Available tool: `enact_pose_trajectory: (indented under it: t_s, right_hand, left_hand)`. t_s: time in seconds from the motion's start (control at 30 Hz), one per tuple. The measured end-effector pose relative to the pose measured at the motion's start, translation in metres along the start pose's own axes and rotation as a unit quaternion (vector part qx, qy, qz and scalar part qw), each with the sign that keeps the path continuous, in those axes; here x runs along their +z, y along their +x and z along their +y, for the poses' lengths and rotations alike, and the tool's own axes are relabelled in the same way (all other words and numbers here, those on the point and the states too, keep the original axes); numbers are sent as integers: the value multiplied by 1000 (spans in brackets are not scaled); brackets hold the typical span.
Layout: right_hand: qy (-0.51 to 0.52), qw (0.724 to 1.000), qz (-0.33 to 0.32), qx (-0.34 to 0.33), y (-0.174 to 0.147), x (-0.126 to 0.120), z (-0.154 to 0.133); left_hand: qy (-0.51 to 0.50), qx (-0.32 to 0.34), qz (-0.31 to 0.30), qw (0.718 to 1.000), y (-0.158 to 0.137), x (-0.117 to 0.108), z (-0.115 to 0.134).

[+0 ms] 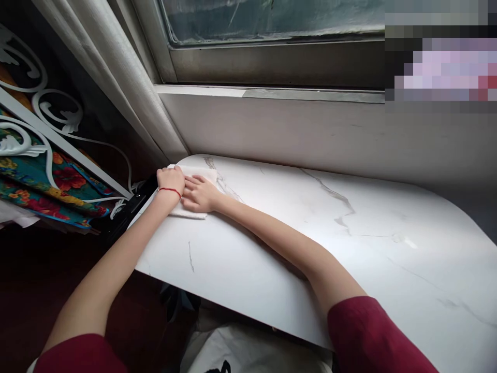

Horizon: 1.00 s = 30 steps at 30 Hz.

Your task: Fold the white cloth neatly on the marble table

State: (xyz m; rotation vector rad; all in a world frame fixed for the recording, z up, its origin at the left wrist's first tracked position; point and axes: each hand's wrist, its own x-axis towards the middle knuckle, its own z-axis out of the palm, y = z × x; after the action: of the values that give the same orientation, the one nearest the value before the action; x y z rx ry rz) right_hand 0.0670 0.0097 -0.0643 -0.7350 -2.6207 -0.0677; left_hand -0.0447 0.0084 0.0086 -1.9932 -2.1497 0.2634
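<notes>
A folded white cloth point(196, 173) lies flat on the left end of a white marble-patterned tabletop point(264, 264). My left hand point(171, 178), with a red string bracelet at the wrist, is closed over the cloth's left part, knuckles up and fingers curled. Right beside it, touching or nearly touching, my right hand point(200, 194) rests palm down on the cloth with its fingers stretched out toward the left hand. Both palms are hidden from above.
Behind the tabletop runs a pale wall point(279, 129) below a window point(272, 20). A light curtain point(112, 67) hangs at the left. White scrolled metalwork point(58, 111) and floral fabric point(66, 176) stand left of the table. A whitish cloth item point(248, 349) sits below the front edge.
</notes>
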Motion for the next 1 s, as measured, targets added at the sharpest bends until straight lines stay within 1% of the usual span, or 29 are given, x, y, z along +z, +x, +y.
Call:
enact_pose_trajectory:
  t_s: [0.1,0.17,0.3,0.4,0.53,0.63,0.73,0.83,0.9,1.0]
  right_hand:
    - [-13,998,-3,58,-12,-11,33]
    - [-20,996,0,90,-22,-18,51]
    - [-19,993,-7,119,-43,-30,75]
    - [-13,991,-16,131,-53,-37,78]
    - [-28,989,-22,146,-64,-44,64]
    - [-34,991,-7,128,-80,-47,46]
    - [-41,995,6,89,-103,-51,22]
    - [-53,997,14,51,-131,-56,-14]
    - [-57,998,22,21,-149,-59,-41]
    - [-50,998,32,-26,-169,-64,-77]
  left_hand:
    - [-24,27,7,999,26,-9,33]
    - [-27,48,16,998,38,-14,54]
    - [-25,76,18,997,51,-20,85]
    - [-11,93,0,996,52,-26,95]
    - [17,120,-30,992,41,-38,97]
    - [36,143,-49,988,23,-45,95]
    - [51,163,-65,983,-8,-47,92]
    - [60,168,-62,982,-55,-41,86]
    - [63,159,-48,984,-91,-32,80]
    - [74,138,-52,986,-139,-21,70]
